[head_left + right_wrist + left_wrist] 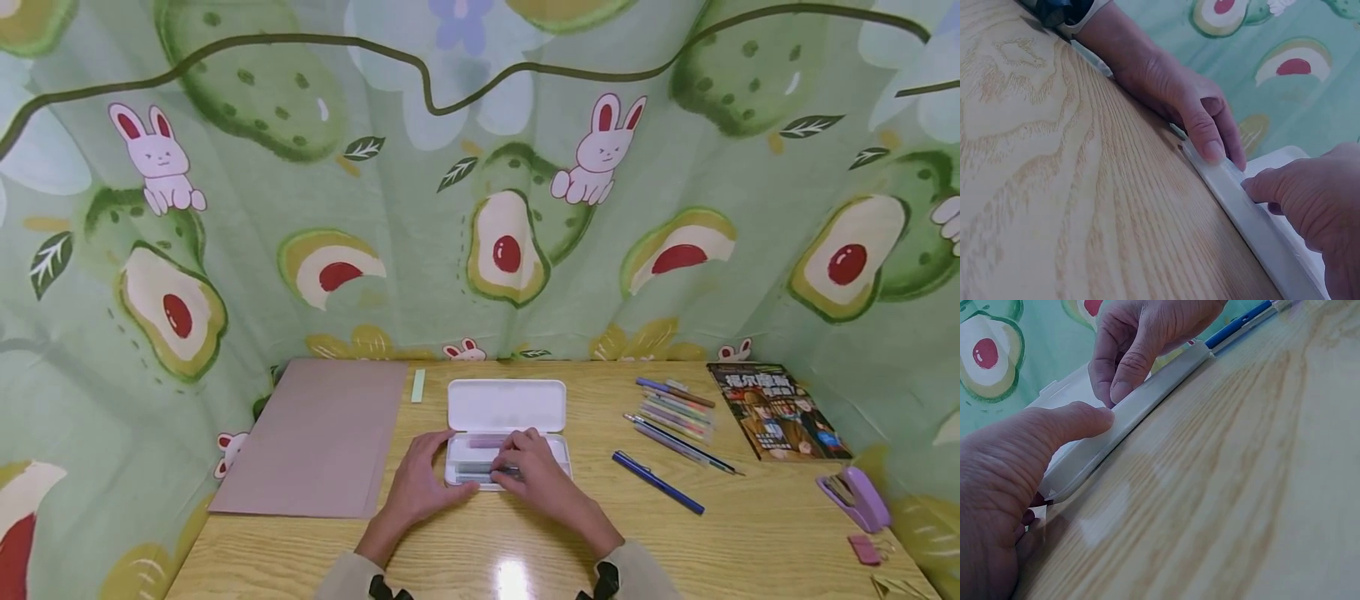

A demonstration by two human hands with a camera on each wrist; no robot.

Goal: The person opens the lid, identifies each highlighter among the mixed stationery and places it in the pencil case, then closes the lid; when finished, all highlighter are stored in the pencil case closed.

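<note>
A white pencil case [507, 406] lies on the table with its lid raised at the back. My left hand [422, 483] holds its left end, the thumb on the front rim [1099, 447] and the fingers round the side. Inside the tray, my right hand [537, 472] has thumb and fingertips pinched together on a slim greyish pen [472, 468], whose right part those fingers hide. Behind it in the tray is a pale purple strip-like item [483, 442]. The right wrist view shows both thumbs at the case's front wall [1235, 194].
Right of the case lie a blue pen [658, 482], several coloured pens [678, 412], a magazine [776, 410], a purple stapler [858, 497] and a pink clip [865, 550]. On the left are a mauve folder [315, 442] and a pale green strip [417, 386]. A patterned curtain [420, 317] hangs behind.
</note>
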